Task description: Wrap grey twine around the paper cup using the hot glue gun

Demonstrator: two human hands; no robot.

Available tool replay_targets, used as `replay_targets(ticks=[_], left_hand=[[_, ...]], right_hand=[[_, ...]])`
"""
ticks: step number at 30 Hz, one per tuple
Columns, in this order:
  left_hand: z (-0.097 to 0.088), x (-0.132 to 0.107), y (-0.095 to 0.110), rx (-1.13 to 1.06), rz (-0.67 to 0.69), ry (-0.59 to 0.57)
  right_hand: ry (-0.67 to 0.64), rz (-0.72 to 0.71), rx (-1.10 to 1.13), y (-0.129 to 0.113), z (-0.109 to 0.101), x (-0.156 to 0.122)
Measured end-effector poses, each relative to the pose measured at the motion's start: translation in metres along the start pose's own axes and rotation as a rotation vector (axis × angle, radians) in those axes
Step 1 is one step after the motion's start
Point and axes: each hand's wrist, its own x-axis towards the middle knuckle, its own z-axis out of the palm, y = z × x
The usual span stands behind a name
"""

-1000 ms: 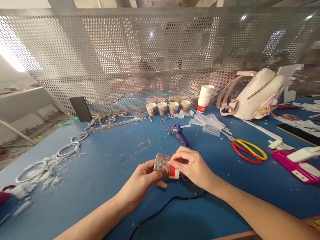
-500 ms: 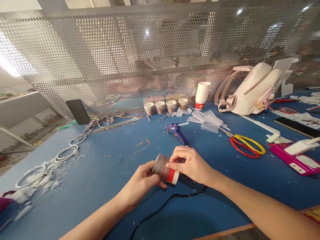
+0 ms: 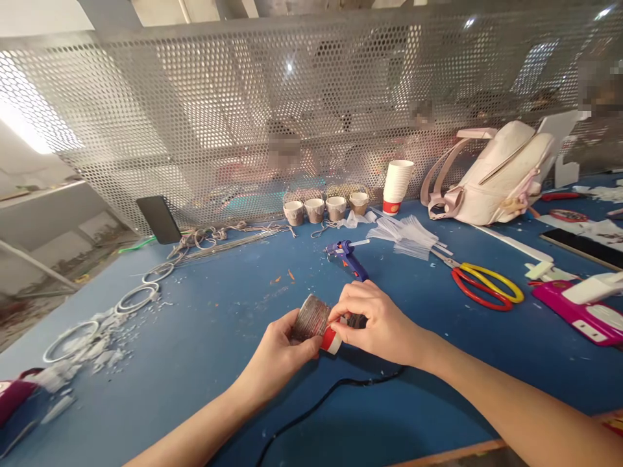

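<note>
Tilted on its side in the middle, a red and white paper cup (image 3: 331,340) is wrapped over much of its wall with grey-brown twine (image 3: 310,316). My left hand (image 3: 281,347) closes around the wrapped part, thumb on the near side. Thumb and fingertips of my right hand (image 3: 377,322) pinch at the edge of the winding, on the twine; the strand itself is mostly hidden by the fingers. Just beyond my right hand lies a blue glue gun (image 3: 348,257) with a glue stick in its back.
Small twine-covered buckets (image 3: 314,211) and a stack of paper cups (image 3: 398,187) stand by the mesh panel. Scissors (image 3: 487,285), glue sticks (image 3: 406,235), a backpack (image 3: 496,172) and a magenta power strip (image 3: 567,308) lie right. Rings (image 3: 136,298) lie left; a black cable (image 3: 331,390) runs in front.
The cup has turned slightly in my left hand, whose thumb now lies higher on the winding. My right fingers have shifted along the twine's edge. The whole view has moved a little.
</note>
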Motion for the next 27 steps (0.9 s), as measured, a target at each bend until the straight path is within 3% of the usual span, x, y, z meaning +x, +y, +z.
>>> replay_targets(ticks=[6, 11, 18, 24, 27], left_hand=[[0.000, 0.001, -0.002, 0.048, 0.010, 0.003], [0.003, -0.001, -0.004, 0.024, 0.020, -0.024], [0.003, -0.002, -0.002, 0.026, 0.048, 0.036], [0.001, 0.000, -0.003, 0.049, 0.068, 0.034], [-0.003, 0.002, -0.006, 0.054, 0.085, 0.045]], right_hand=[[0.036, -0.109, -0.064, 0.000, 0.003, -0.002], [0.080, -0.075, -0.069, 0.000, 0.007, -0.003], [0.056, -0.009, -0.041, 0.002, 0.011, -0.003], [0.057, 0.119, 0.224, -0.001, -0.001, 0.001], [0.165, 0.206, 0.375, -0.001, -0.010, 0.003]])
